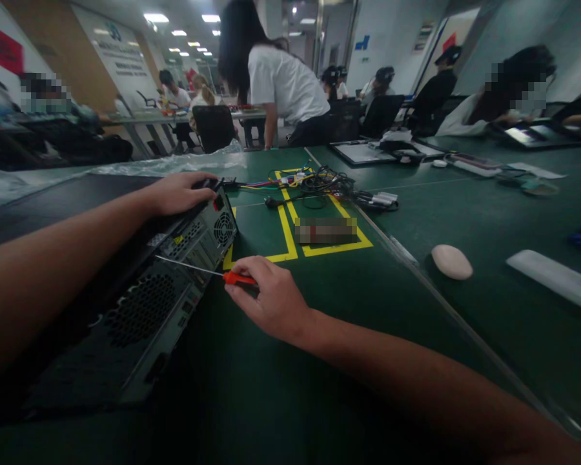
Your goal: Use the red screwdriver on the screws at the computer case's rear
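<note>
A computer case (pixel 184 258) stands on the left of the green table, its back panel with vents and ports facing right. My left hand (pixel 184 192) lies on top of it at the far corner, fingers stretched along the edge and thumb by the panel's upper rim. In my right hand (pixel 271 297) is a screwdriver (pixel 232 278) with an orange handle, gripped between thumb and fingers. Its long thin shaft points left across the back panel, the tip near the panel's upper edge. Whether the tip touches the metal I cannot tell.
Yellow tape outlines (pixel 283 258) mark the table (pixel 348 361). Around them lie tangled cables (pixel 324 181) and a blurred brownish block (pixel 325 230). To the right are a pale oval object (pixel 452 261) and a white bar (pixel 556 281). Clear plastic wrap (pixel 198 158) lies behind the case; people work beyond.
</note>
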`<act>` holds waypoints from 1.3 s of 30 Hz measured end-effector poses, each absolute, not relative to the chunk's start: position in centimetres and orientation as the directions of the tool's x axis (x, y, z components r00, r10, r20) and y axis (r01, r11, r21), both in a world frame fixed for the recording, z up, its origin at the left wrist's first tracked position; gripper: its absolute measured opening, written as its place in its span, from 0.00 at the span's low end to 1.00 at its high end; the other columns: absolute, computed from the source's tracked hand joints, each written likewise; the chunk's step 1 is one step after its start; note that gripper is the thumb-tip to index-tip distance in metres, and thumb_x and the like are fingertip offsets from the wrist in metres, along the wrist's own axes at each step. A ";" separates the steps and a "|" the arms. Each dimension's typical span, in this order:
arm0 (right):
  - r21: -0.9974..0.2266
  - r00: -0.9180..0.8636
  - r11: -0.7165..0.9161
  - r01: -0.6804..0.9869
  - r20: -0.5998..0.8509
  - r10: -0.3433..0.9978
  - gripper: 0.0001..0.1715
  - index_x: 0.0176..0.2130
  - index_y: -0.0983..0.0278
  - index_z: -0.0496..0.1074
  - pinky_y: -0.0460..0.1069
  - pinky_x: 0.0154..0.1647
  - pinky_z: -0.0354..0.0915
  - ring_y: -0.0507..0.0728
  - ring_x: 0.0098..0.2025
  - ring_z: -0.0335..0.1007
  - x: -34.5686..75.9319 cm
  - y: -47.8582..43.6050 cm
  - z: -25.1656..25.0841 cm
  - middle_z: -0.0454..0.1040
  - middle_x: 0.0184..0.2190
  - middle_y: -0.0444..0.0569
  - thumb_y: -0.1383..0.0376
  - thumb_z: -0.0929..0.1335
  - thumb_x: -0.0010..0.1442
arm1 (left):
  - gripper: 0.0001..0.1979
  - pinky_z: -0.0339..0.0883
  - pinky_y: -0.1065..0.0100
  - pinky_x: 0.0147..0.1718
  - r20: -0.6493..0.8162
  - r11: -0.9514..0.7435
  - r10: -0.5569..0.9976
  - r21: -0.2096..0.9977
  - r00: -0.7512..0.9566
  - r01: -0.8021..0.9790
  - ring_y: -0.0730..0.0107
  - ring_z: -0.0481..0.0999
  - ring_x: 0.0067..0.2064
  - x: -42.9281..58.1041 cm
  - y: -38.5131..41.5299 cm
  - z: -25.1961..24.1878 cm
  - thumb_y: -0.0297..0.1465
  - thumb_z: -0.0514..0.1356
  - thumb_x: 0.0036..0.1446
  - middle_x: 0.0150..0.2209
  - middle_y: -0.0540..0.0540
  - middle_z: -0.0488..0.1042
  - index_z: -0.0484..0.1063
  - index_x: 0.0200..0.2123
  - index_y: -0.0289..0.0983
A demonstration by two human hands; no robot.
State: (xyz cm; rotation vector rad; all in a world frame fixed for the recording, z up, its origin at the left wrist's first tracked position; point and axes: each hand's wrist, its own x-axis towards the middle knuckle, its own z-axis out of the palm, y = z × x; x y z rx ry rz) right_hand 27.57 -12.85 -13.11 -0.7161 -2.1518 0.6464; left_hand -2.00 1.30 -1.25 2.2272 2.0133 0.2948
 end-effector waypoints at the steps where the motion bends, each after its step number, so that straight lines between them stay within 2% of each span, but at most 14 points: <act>1: -0.644 -0.549 0.712 0.280 0.501 0.669 0.13 0.56 0.59 0.78 0.57 0.54 0.75 0.62 0.52 0.84 27.6 -12.9 -13.1 0.86 0.52 0.54 0.54 0.72 0.81 | 0.47 0.67 0.40 0.76 0.059 -0.105 0.994 0.212 0.095 0.972 0.33 0.79 0.71 -1.9 1.2 -1.2 0.55 0.57 0.66 0.77 0.38 0.78 0.73 0.82 0.39; 4: -0.656 -0.549 0.702 0.276 0.492 0.676 0.12 0.56 0.59 0.78 0.57 0.54 0.75 0.62 0.53 0.84 27.6 -12.9 -13.1 0.87 0.53 0.53 0.55 0.72 0.80 | 0.46 0.66 0.40 0.77 0.057 -0.100 0.994 0.195 0.091 0.976 0.34 0.78 0.72 -1.7 1.0 -1.0 0.54 0.55 0.68 0.78 0.37 0.76 0.72 0.82 0.36; 21: -0.664 -0.551 0.700 0.261 0.494 0.673 0.14 0.58 0.59 0.76 0.57 0.57 0.75 0.62 0.55 0.83 27.7 -13.1 -12.7 0.85 0.56 0.53 0.54 0.71 0.82 | 0.44 0.64 0.43 0.78 0.044 -0.075 0.997 0.171 0.068 0.982 0.37 0.76 0.73 -2.3 1.4 -1.0 0.55 0.56 0.70 0.77 0.40 0.77 0.72 0.81 0.40; 29: -0.670 -0.544 0.685 0.286 0.475 0.692 0.10 0.53 0.57 0.76 0.57 0.54 0.74 0.61 0.53 0.82 27.6 -13.1 -12.4 0.85 0.53 0.51 0.55 0.72 0.80 | 0.43 0.63 0.44 0.78 0.062 -0.095 0.994 0.155 0.087 0.983 0.38 0.75 0.73 -2.0 1.3 -1.0 0.54 0.56 0.69 0.76 0.41 0.78 0.73 0.80 0.39; 34: -0.665 -0.547 0.689 0.289 0.476 0.689 0.10 0.54 0.57 0.76 0.56 0.53 0.74 0.61 0.52 0.82 27.8 -13.1 -12.5 0.85 0.52 0.51 0.54 0.72 0.80 | 0.46 0.64 0.45 0.78 0.064 -0.105 0.993 0.171 0.096 0.980 0.38 0.76 0.73 -2.1 1.4 -1.0 0.57 0.56 0.68 0.76 0.40 0.78 0.73 0.80 0.40; 39: -0.670 -0.539 0.684 0.290 0.476 0.695 0.13 0.55 0.58 0.77 0.56 0.51 0.73 0.61 0.51 0.83 27.8 -13.2 -12.4 0.86 0.52 0.52 0.53 0.72 0.81 | 0.47 0.63 0.44 0.79 0.065 -0.102 0.994 0.165 0.093 0.981 0.38 0.76 0.73 -2.0 1.3 -1.1 0.56 0.56 0.68 0.76 0.39 0.78 0.73 0.81 0.38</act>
